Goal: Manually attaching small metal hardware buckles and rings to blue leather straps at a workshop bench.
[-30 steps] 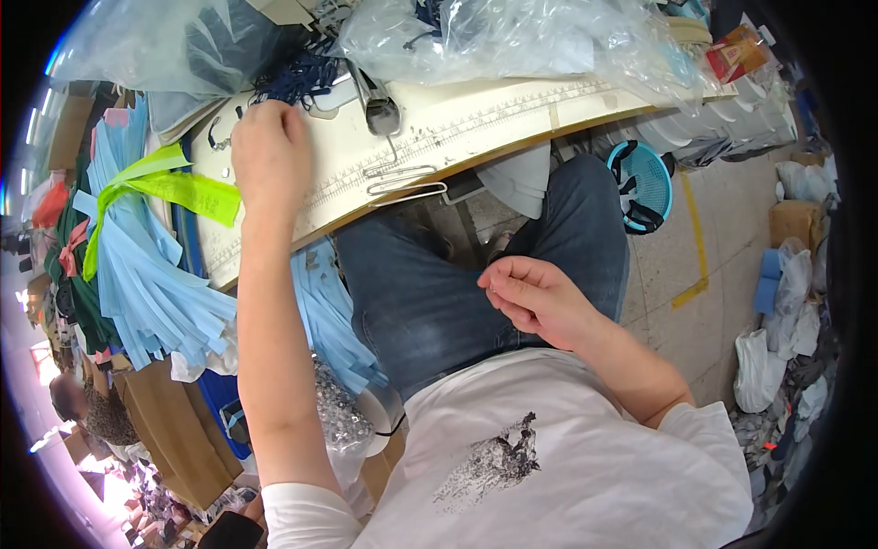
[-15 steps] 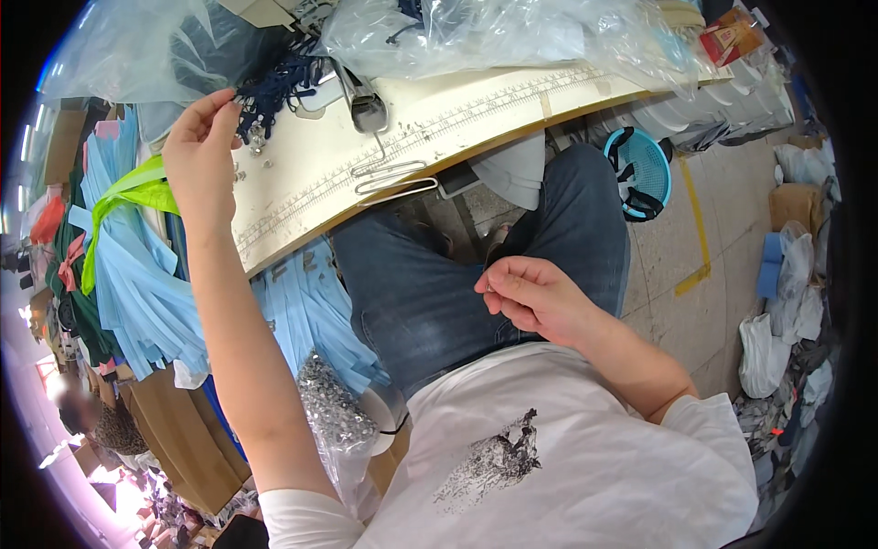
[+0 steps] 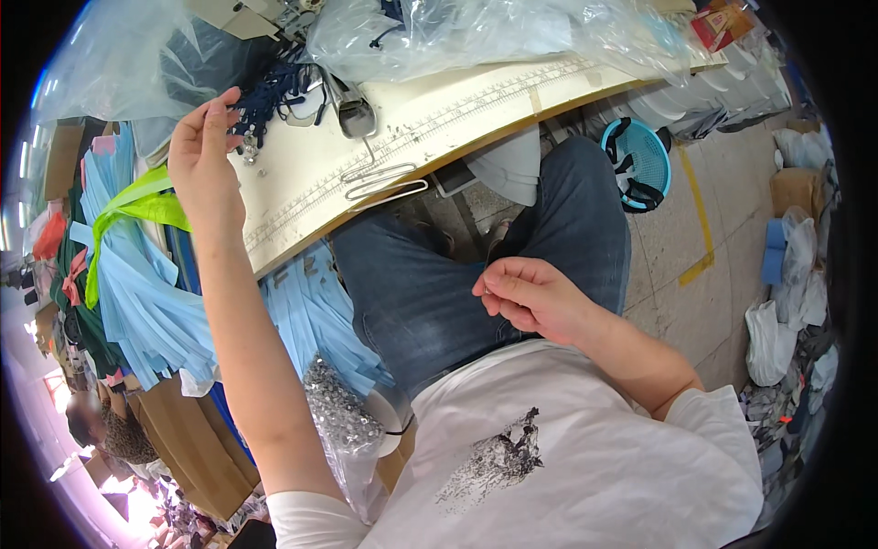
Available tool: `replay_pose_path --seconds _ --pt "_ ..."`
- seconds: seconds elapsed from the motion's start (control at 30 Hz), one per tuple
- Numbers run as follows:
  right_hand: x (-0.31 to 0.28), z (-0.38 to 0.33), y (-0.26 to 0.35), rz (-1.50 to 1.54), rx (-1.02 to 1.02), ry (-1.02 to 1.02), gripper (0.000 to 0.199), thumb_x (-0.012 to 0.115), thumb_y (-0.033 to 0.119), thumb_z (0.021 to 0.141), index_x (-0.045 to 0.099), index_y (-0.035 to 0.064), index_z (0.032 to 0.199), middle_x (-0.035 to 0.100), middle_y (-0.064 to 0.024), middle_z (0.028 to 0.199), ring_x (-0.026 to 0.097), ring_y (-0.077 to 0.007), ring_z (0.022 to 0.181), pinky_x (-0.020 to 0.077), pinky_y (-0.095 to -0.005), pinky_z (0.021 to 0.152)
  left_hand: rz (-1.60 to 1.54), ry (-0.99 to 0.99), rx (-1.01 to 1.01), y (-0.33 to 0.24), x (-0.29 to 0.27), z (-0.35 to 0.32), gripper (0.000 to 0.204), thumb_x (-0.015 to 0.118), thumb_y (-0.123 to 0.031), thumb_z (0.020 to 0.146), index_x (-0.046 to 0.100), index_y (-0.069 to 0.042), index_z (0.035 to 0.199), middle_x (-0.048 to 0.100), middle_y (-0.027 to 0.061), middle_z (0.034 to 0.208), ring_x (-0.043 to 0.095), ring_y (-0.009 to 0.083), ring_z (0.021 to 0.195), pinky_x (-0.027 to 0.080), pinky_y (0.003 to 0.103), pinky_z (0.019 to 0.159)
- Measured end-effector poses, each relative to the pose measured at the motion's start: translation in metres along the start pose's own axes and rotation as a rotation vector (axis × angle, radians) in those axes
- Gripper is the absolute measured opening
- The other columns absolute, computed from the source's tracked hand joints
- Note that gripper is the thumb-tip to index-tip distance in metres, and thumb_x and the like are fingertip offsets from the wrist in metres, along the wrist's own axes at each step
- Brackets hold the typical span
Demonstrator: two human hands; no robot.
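Observation:
My left hand [image 3: 206,151] is raised over the left end of the white worktable [image 3: 302,183]. Its thumb and index finger are pinched together beside a tangle of navy blue cords [image 3: 265,96]; whether a cord is between them is hidden. A few small shiny metal pieces [image 3: 250,148] lie on the table near its fingers. Above my lap, my right hand [image 3: 526,293] is closed in a pinch. Whatever sits between its fingertips is too small to make out.
A metal scoop-like holder [image 3: 357,119] and bent wire [image 3: 384,181] sit at the table's edge, by a printed ruler scale. Clear plastic bags [image 3: 439,37] cover the back. Light blue strips [image 3: 151,302] hang left, above a bag of metal pieces [image 3: 338,403]. A turquoise basket [image 3: 645,160] stands right.
The view has shifted slightly, so the table sits a little differently in it. My left hand stays near the navy cords, its fingers slightly shifted. My right hand keeps its pinch.

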State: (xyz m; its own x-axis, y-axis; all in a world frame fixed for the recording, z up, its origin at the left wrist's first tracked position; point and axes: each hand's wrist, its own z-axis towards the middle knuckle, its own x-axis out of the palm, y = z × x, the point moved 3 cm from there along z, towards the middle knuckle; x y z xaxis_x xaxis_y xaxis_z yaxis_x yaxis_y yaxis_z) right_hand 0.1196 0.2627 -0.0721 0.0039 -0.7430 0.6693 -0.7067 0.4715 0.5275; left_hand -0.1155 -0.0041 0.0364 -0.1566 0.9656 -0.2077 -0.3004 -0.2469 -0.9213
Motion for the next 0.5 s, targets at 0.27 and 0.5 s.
replay_pose_path --seconds 0.27,0.5 --pt "-0.001 -0.004 0.002 -0.009 -0.03 0.018 0.021 0.052 0.019 0.1 0.062 0.0008 0.104 0.059 -0.0039 0.084 0.037 -0.0013 0.051 0.0249 -0.0168 0.042 -0.222 -0.089 0.08 -0.028 0.007 -0.024 0.029 0.053 -0.015 0.099 0.054 0.006 0.118 0.066 0.011 0.094 0.059 0.0134 0.082 0.049 0.028 0.077" --pt "-0.007 0.0 0.013 0.095 -0.184 0.065 0.019 0.055 0.016 0.098 0.063 0.0012 0.107 0.062 -0.0059 0.086 0.038 -0.0019 0.051 0.0284 -0.0165 0.042 -0.479 0.158 -0.144 -0.066 0.043 -0.144 0.023 0.049 -0.007 0.098 0.055 0.006 0.116 0.06 0.0105 0.085 0.057 0.0172 0.076 0.052 0.034 0.074"
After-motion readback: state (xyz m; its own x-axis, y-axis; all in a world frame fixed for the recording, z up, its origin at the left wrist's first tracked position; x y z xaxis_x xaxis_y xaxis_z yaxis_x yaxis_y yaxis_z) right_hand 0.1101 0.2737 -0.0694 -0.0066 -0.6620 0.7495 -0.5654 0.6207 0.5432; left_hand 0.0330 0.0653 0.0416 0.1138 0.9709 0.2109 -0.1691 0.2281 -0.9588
